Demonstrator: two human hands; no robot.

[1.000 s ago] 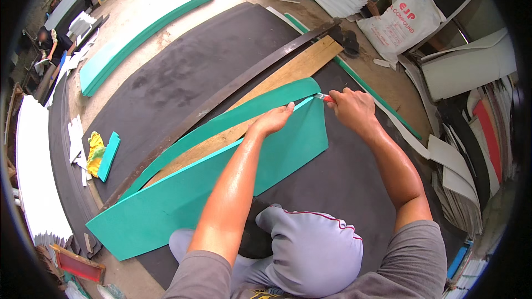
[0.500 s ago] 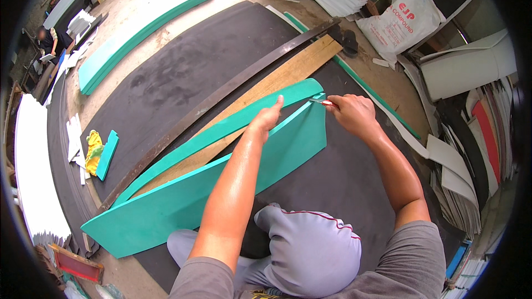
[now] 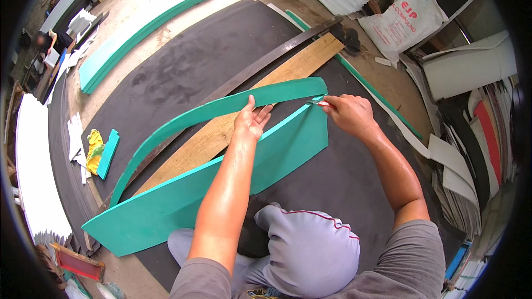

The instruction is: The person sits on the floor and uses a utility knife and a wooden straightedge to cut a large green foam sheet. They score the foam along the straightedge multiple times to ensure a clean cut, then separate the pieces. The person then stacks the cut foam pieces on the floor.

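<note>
My right hand (image 3: 350, 113) is closed round a small red-handled cutter knife (image 3: 321, 103), its blade at the right end of a wide green foam sheet (image 3: 266, 158). That sheet leans tilted in front of me. A narrow green foam strip (image 3: 205, 111) arches beyond it, their right ends close together near the blade; whether they are still joined there I cannot tell. My left hand (image 3: 252, 122) is turned palm up with its fingers apart, the thumb tip against the strip's lower edge. Behind run a wooden plank (image 3: 205, 147) and a dark metal bar (image 3: 249, 72).
Black sheets (image 3: 183, 55) lie under the work. Stacked green foam (image 3: 149, 33) is at the far left, near a yellow cloth (image 3: 94, 149) and a small green offcut (image 3: 108, 154). A white sack (image 3: 402, 22) and sheet stacks (image 3: 454, 177) line the right. Another person (image 3: 50, 44) sits far left.
The strip's middle and left part have lifted away from the wide sheet into a higher arch. My left hand has shifted left and its fingers have opened. My right hand has barely moved.
</note>
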